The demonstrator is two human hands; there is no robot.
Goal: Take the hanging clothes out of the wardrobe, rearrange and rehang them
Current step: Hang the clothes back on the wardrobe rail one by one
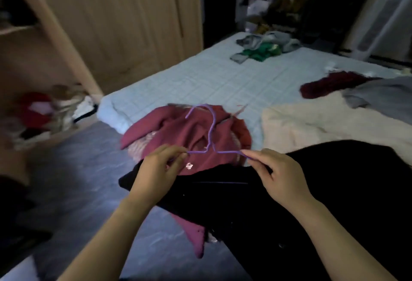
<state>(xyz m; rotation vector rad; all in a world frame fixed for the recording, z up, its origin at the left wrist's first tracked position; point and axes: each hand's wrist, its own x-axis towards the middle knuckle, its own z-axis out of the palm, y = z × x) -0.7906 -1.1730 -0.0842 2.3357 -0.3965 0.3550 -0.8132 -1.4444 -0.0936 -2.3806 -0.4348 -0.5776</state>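
bed [223, 75]: pale quilted cover, fills the middle and right. you're using it as a sorting surface, which is likely why clothes lie in separate heaps on it.

wardrobe [124, 24]: wood doors, far left. the leftmost section looks open; its contents are too blurred to name.

black garment [323, 187]: near right, draped over the near edge of the bed right under your hands. likely the piece in hand.

cream blanket [323, 120]: right, beyond the black garment.

maroon top [178, 135]: bunched at the near left corner of the bed, a sleeve trailing toward the floor. it sits just behind the hanger.

grey garment [383, 93] and dark red garment [323, 84]: far right, touching. green and grey pile [263, 49]: far end of the bed, well apart from the rest.

purple hanger [213, 124]: thin wire, hook pointing away from you, raised over the maroon top. its lower bar shows against the black cloth. a hold on both shoulders keeps it level to work the black garment on or off; which one, you can't tell from here.

left hand [156, 169]: fingers curled narrow, pinching the hanger's left shoulder.

right hand [278, 173]: thumb and fingers pinching the right shoulder, the same narrow hold.

rehanging not yet done.
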